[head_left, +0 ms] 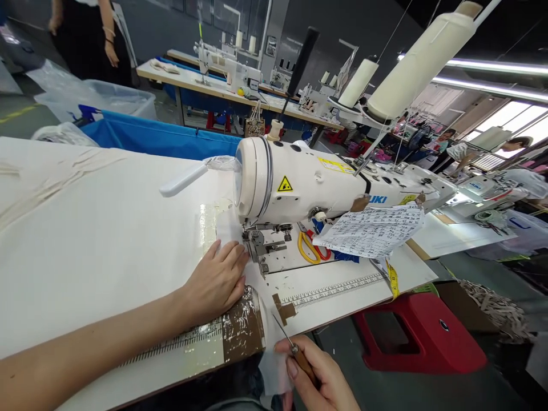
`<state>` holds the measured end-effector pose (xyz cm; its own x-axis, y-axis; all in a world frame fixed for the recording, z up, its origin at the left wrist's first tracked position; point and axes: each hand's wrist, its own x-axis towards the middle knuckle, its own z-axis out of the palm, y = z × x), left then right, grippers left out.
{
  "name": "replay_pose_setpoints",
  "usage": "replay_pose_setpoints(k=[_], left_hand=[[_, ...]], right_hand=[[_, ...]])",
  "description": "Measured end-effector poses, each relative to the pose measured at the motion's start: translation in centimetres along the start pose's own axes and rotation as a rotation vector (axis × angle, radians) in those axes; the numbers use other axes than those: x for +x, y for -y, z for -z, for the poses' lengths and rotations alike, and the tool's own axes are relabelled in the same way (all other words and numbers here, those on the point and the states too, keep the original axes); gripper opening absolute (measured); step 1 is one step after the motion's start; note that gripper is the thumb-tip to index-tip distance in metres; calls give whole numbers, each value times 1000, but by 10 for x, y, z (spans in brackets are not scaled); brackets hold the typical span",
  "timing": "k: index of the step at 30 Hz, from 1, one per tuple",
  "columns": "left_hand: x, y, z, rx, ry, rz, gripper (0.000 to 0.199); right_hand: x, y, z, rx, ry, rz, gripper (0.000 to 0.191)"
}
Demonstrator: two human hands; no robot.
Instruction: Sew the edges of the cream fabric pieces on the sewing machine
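Note:
My left hand [218, 279] lies flat with its fingers stretched out, pressing a strip of thin white fabric [269, 319] onto the table beside the needle area of a white sewing machine [299, 180]. The fingertips are close to the metal presser foot [256, 240]. At the table's front edge, my right hand [323, 374] is closed round the wooden handle of an awl [303, 364], whose thin metal point is directed up and left over the strip. The fabric's lower end hangs over the edge by the right fingers; whether they also pinch it is hard to see.
Yellow-handled scissors [308, 248] and a red-handled tool lie behind the machine's needle area. A handwritten sheet [372, 231] hangs from the machine arm. Printed rulers [334, 290] are stuck along the table. A red stool [423, 337] stands at right; a blue cloth bin [162, 137] is behind.

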<state>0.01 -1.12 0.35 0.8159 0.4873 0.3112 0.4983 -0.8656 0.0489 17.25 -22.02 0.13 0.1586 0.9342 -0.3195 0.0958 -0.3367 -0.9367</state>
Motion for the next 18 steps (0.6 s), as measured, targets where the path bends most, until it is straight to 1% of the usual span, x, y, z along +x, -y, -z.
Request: replay_pose_setpoints(k=[3,7,12,13,15,18], left_hand=[[0,0,-1,9,-12,-1,40],[3,0,-1,29,-13,-4,41],[12,2,5,92,91,35,41],[13,3,6,99,100,40,40],[13,5,6,112,92,33,40],[8,8,2,125,18,4,40]], right_hand=[[9,6,1,-70,40,41,47],[18,10,0,-124,36,105,49],[25,7,-10,-70,-1,97,52],[25,6,-13,-21,-4,87,53],[26,4,-23,155,25,34,58],[23,6,-39,499,97,-142,69]])
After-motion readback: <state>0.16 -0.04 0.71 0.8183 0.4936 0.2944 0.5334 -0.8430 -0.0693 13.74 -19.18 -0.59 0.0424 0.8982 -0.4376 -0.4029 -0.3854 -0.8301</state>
